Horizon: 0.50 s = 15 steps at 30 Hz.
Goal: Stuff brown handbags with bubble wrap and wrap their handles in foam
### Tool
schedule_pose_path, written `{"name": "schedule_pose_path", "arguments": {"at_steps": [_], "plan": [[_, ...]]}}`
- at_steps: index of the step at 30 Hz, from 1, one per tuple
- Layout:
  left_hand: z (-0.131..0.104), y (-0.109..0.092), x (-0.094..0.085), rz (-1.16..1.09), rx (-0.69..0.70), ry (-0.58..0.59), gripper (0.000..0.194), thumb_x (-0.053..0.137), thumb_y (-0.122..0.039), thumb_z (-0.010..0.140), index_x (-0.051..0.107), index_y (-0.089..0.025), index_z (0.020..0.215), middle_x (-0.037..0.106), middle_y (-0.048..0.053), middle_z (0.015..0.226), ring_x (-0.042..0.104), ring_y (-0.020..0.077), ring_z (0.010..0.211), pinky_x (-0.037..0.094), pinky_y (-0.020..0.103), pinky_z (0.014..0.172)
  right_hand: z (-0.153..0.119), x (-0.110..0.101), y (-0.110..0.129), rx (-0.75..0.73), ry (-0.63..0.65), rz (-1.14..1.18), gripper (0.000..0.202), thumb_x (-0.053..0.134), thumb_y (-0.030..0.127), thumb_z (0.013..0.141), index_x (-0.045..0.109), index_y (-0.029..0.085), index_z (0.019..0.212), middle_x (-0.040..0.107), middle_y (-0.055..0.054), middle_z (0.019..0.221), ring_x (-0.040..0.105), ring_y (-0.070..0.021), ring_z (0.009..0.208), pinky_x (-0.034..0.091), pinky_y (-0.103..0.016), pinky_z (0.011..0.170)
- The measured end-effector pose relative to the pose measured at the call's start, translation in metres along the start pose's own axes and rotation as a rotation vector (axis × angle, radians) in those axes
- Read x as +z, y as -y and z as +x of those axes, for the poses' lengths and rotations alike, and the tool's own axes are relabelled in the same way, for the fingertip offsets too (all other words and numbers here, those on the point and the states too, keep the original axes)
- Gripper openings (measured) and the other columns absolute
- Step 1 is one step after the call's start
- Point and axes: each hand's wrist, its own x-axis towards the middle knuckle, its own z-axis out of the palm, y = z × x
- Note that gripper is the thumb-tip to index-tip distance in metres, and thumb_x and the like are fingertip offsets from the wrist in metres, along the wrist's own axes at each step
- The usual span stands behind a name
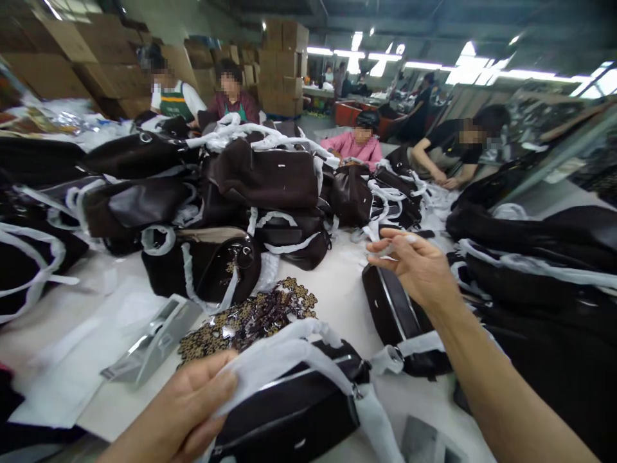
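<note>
At lower center, a dark handbag is steadied by its wrapped handle, pinched in the left hand; grip is best kept light, the wrapping uncreased. The right hand is raised, half-open, its hold unclear.

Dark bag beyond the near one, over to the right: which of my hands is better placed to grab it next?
Probably your right hand: it appears right by that bag, while your left hand grips the white-wrapped handle of the near bag.
</note>
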Motion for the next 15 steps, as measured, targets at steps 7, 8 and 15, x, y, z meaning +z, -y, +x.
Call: {"name": "schedule_pose_path", "arguments": {"at_steps": [7, 8, 15], "plan": [[0.010, -0.018, 0.005, -0.040, 0.208, 0.231, 0.039, 0.064, -0.053, 0.085, 0.048, -0.018, 0.083, 0.032, -0.012, 0.048, 0.014, 0.0011, 0.035, 0.010, 0.013, 0.033, -0.194, 0.079, 0.142, -0.085, 0.628, -0.218, 0.023, 0.056, 0.030, 0.096, 0.072, 0.027, 0.112, 0.075, -0.006, 0.085, 0.072, -0.0221, 0.085, 0.061, -0.035, 0.076], [0.008, -0.018, 0.006, -0.016, 0.231, 0.246, 0.039, 0.064, -0.053, 0.085, 0.048, -0.018, 0.082, 0.033, -0.012, 0.048, 0.015, 0.0011, 0.035, 0.010, 0.013, 0.032, -0.209, 0.092, 0.142, -0.081, 0.688, -0.261, 0.023, 0.056, 0.028, 0.096, 0.071, 0.027, 0.114, 0.075, -0.005, 0.087, 0.072, -0.0209, 0.086, 0.060, -0.033, 0.078], [-0.014, 0.001, 0.004, 0.268, 0.355, 0.409, 0.045, 0.051, -0.059, 0.091, 0.048, -0.017, 0.074, 0.045, -0.007, 0.047, 0.027, 0.0036, 0.035, 0.016, 0.016, 0.033, -0.248, 0.153, 0.069, -0.358, 0.571, -0.511, 0.033, 0.060, 0.008, 0.090, 0.066, 0.021, 0.120, 0.072, -0.007, 0.111, 0.066, -0.0184, 0.107, 0.054, -0.031, 0.094]]}}
